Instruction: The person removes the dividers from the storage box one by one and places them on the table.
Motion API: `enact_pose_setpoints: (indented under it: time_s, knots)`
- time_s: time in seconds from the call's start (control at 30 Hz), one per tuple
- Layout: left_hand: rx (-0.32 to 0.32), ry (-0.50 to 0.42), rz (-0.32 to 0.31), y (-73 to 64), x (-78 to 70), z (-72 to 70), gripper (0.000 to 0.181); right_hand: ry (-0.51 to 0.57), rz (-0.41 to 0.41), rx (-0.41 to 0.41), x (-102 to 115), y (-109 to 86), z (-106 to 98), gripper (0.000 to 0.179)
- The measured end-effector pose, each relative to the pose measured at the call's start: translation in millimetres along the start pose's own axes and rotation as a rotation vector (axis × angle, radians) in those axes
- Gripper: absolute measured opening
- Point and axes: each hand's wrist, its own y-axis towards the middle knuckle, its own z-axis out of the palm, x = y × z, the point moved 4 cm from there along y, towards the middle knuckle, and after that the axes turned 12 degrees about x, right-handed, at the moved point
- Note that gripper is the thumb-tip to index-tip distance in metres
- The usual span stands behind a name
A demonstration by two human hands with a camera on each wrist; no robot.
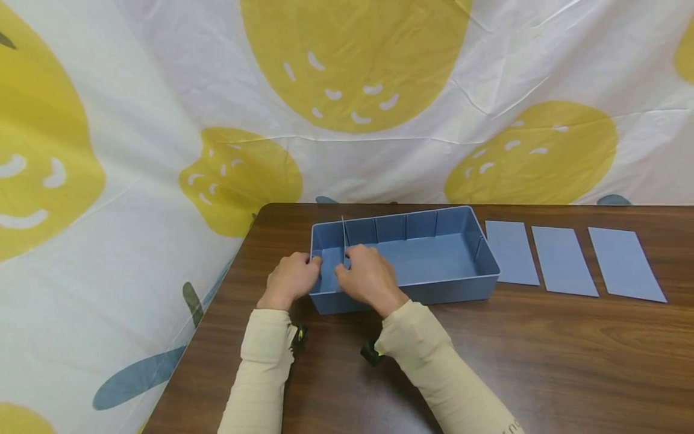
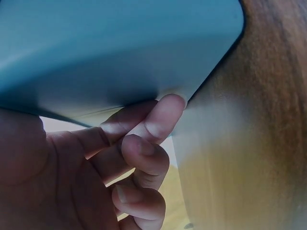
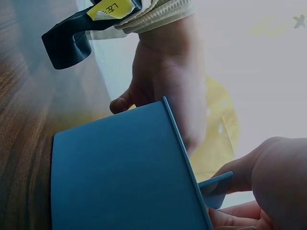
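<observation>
A long blue plastic box with slotted inner walls sits on the table. Across its left part stands a thin blue divider panel, its top rising slightly above the rim. My right hand reaches over the front wall and pinches that divider; in the right wrist view the divider's corner pokes above the rim between thumb and fingers. At the box's left end, my left hand grips the wall, thumb inside. The left wrist view shows its curled fingers against the box's outside.
Three flat blue panels, a near one, a middle one and a far one, lie in a row right of the box. A lemon-print cloth hangs behind and left of the brown wooden table.
</observation>
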Motion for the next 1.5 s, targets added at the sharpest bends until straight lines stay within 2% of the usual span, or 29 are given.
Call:
enact_pose_setpoints:
  time_s: [0.43,0.8,1.5]
  knots:
    - [0.006,0.003,-0.001,1.2,0.0,0.0,0.046,0.044,-0.023,-0.02,2,-2.7,-4,0.044]
    - [-0.004,0.011,0.003,0.4,0.5,0.3,0.046,0.081,-0.064,-0.067,3,-4.7,-7,0.043]
    - [0.012,-0.015,0.001,0.6,1.1,0.9,0.045,0.148,-0.127,-0.113,4,-6.8,-12,0.039]
